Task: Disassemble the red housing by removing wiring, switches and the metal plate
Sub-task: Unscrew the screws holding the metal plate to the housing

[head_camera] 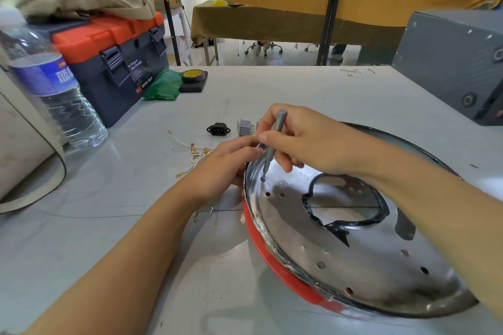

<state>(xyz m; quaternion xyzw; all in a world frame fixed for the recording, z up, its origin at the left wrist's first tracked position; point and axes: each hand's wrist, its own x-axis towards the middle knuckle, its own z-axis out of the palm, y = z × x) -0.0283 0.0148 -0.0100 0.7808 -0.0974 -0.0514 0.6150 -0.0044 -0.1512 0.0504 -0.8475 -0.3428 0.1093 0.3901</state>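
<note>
At the far left edge a clear water bottle [55,84] stands upright, and just right of it sits a dark toolbox [114,62] with an orange lid, a tan bag piled on top. A green bag [163,85] and a roll of tape [193,75] lie near the toolbox's right corner. The grey table [109,253] is open and bare along the near left, below the left forearm.

Toward the middle, loose white wires [190,148] with brass terminals lie on the table, with a black power socket [218,129] and a small grey switch [245,127] just beyond them, apart from each other.

The left hand [226,163] has its fingers curled onto the far left rim of the red housing [275,261], gripping it. The right hand [296,139] pinches a slim grey screwdriver [275,139] between thumb and fingers, its tip down on the metal plate [353,258] close to that rim.

The housing lies at the near right of the table, a round red shell with a shiny, perforated plate set inside and a large ragged central hole edged in black. A grey box [457,62] stands at the far right, well apart.
</note>
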